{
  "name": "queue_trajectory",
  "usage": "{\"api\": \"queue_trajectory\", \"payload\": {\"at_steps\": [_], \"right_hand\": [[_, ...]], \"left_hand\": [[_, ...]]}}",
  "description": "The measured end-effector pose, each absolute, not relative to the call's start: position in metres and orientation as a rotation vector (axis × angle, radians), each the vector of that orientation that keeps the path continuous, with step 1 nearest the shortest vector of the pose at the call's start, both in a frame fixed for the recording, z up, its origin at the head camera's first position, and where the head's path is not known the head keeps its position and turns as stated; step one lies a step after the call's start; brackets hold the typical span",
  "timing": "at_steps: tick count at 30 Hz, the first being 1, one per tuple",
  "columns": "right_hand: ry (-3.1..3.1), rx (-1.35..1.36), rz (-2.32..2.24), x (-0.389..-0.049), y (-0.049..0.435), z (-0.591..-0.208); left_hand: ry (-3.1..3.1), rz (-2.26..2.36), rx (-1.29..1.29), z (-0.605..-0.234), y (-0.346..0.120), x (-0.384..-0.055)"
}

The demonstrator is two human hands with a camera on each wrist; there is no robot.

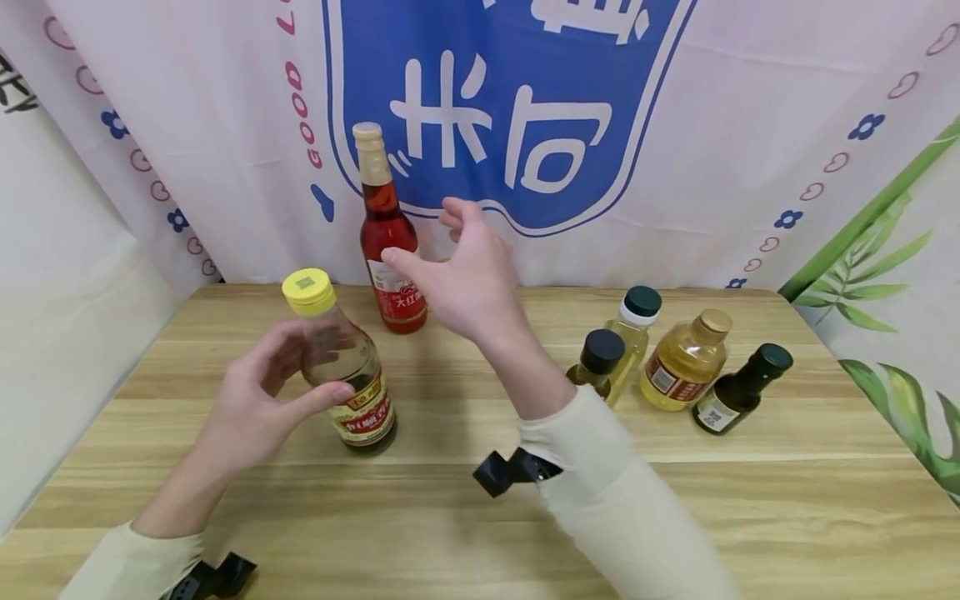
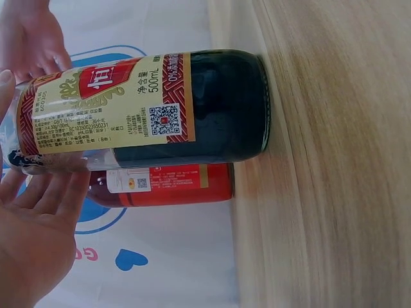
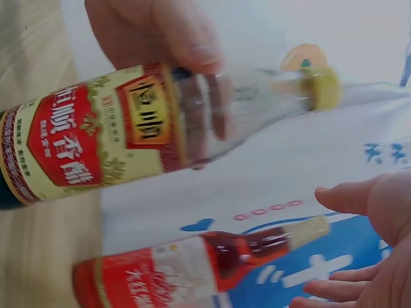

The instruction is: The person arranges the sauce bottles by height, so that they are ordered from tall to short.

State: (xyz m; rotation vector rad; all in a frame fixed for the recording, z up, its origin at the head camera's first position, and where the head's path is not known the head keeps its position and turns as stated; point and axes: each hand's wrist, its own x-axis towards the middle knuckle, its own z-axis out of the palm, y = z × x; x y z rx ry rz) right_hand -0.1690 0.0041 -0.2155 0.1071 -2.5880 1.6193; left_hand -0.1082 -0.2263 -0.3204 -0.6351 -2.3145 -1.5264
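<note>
Bottle of dark liquid [image 1: 348,358], yellow-capped and transparent in its upper part, stands upright on the wooden table [image 1: 420,517], a cream-and-red label round its body. The person's left hand [image 1: 262,396] is at the left side of this bottle, its fingers bent behind the glass and its thumb across the front, so that it holds the bottle in a loose curl.

Behind the bottle of dark liquid and a little to its right stands a tall red bottle [image 1: 384,229] with a pale wrapped neck and a red-and-white label, upright near the cloth backdrop [image 1: 675,208]. The right hand [image 1: 468,275] hangs above and to the right of the bottle of dark liquid, spread wide, thumb well apart from the fingers, with nothing in its grasp.

Well to the right of the bottle of dark liquid is a group of four: a black-capped bottle [image 1: 588,380], partly hidden by the right forearm; a green-capped bottle [image 1: 630,340] with a white collar; a squat golden bottle [image 1: 681,371] under a tan cap; and, farthest from the landmark, a small dark bottle [image 1: 727,402]. The backdrop rises behind the landmark, bearing a blue panel [image 1: 375,50] with white characters.
</note>
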Motion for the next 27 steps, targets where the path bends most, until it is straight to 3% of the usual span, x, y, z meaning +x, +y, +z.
{"api": "queue_trajectory", "payload": {"at_steps": [12, 27], "right_hand": [[-2.529, 0.22, 1.55, -0.142, 0.075, -0.2], [-2.347, 0.244, 1.509, -0.127, 0.163, -0.228]], "left_hand": [[-2.301, -1.545, -0.616, -0.319, -0.225, -0.108], [-2.298, -1.539, -0.672, -0.321, -0.227, -0.109]]}}
